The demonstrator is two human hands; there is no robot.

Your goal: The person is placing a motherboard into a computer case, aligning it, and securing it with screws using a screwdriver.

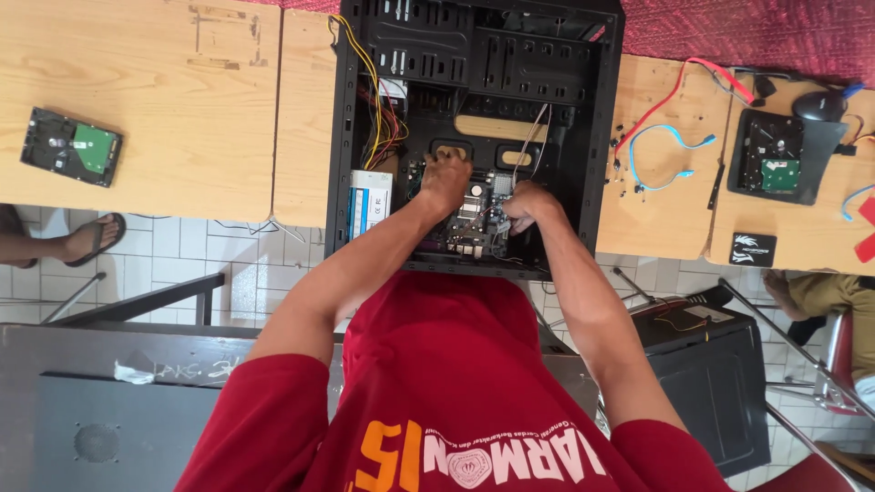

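I see both hands deep in the open black metal PC case [602, 137], walls tight at 3 and 9. Left hand [446, 178] fingers curled on the motherboard [474, 223]; right hand [529, 208] fisted, grip hidden. Wooden bench [164, 109] bare at 9.

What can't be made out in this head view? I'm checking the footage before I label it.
- Right hand: fingertips curled under, any grip hidden.
- Left hand: covers what it touches.
- Green circuit board in the open black computer case: parts too small.
- Case top: cut off by the edge.

Hard drives [71, 147] left and right [771, 164] of case [476, 55]
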